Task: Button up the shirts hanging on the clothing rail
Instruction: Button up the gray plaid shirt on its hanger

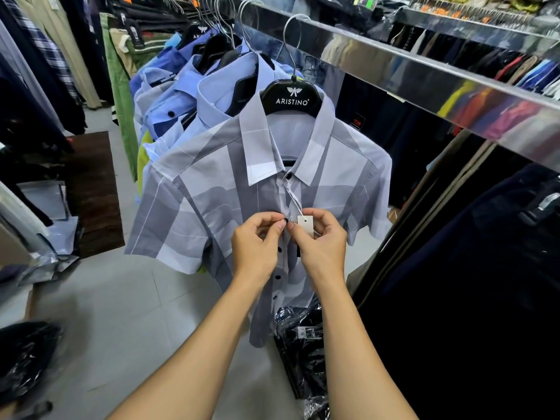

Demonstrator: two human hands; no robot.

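A grey checked short-sleeved shirt [212, 189] hangs at the front of the steel clothing rail [424, 77] on a black hanger [291, 97]. My left hand [257, 241] pinches the left placket edge at chest height, thumb and forefinger at a black button [285, 220]. My right hand [321, 241] pinches the right placket edge beside it, with a white price tag [305, 223] on a string lying over its fingers. Three black buttons below my hands are closed. The collar button is closed.
Several blue shirts [181, 95] hang behind the grey one on the same rail. Dark garments [469, 268] hang at the right. Black plastic-wrapped packs [303, 353] lie on the floor under the shirt, more bags [27, 353] at the left, and a brown mat [94, 192].
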